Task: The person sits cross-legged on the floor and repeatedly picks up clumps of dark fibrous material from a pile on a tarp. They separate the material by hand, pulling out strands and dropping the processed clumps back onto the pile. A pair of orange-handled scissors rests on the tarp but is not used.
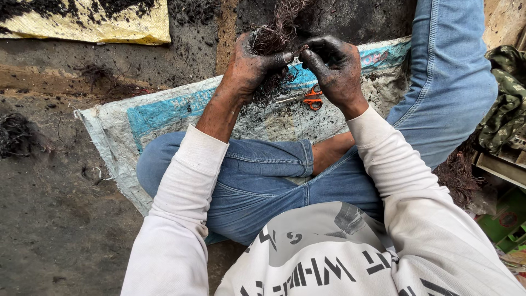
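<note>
My left hand [249, 67], black with soot, grips a tangled bundle of thin dark wire strands [274, 30] that sticks up past my fingers. My right hand [335, 68], equally blackened, pinches a strand end of the same bundle right beside my left thumb. Below the hands, orange-handled scissors [311, 97] lie on a dirty white and blue woven sack [159, 118]. I sit cross-legged in blue jeans and a white long-sleeved shirt.
A yellow woven sack [93, 22] covered in black debris lies at the top left. Dark wire clumps [16, 134] sit on the sooty ground at left. A camouflage cloth [507, 98] and a green box [507, 219] are at the right.
</note>
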The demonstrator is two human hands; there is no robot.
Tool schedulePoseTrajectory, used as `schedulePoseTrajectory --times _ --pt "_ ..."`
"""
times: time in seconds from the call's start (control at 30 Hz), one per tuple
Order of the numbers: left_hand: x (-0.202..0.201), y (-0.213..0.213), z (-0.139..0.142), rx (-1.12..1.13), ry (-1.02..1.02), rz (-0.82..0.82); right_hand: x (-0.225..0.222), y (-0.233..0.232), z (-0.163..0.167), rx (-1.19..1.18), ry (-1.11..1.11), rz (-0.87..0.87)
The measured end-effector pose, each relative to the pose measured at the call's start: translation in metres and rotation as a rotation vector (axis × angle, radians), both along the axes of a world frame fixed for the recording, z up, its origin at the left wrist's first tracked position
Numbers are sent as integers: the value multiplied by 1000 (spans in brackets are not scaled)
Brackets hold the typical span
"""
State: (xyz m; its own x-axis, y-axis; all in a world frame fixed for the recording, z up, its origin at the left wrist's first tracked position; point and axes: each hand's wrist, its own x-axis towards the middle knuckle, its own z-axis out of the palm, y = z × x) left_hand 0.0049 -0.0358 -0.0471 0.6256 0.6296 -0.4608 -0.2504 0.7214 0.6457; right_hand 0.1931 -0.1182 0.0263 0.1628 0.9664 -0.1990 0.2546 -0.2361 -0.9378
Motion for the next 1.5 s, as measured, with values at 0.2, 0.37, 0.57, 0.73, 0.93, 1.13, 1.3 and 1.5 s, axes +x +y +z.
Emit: schedulePoseTrajectory --times 0.2,0.37,0.57,0.73,0.93,1.13,1.3,1.5 --pt "1 -8 4 -3 179 -49 2 4 -8 381 -781 185" --pt "-3 -6 10 50 132 -57 11 4 -9 117 -360 92" --pt "-6 2 16 155 7 -36 11 -4 -6 18 4 41" --pt "-6 4 20 178 7 -48 7 -4 -11 -37 86 -14" --pt "-7 3 21 191 50 -54 5 0 -5 28 -3 37" --pt "-5 -1 13 258 133 -152 1 3 7 355 -750 252" --pt "-5 -4 8 155 187 -83 5 4 0 378 -991 166" --pt "-11 0 8 69 218 -64 31 3 2 223 -514 79"
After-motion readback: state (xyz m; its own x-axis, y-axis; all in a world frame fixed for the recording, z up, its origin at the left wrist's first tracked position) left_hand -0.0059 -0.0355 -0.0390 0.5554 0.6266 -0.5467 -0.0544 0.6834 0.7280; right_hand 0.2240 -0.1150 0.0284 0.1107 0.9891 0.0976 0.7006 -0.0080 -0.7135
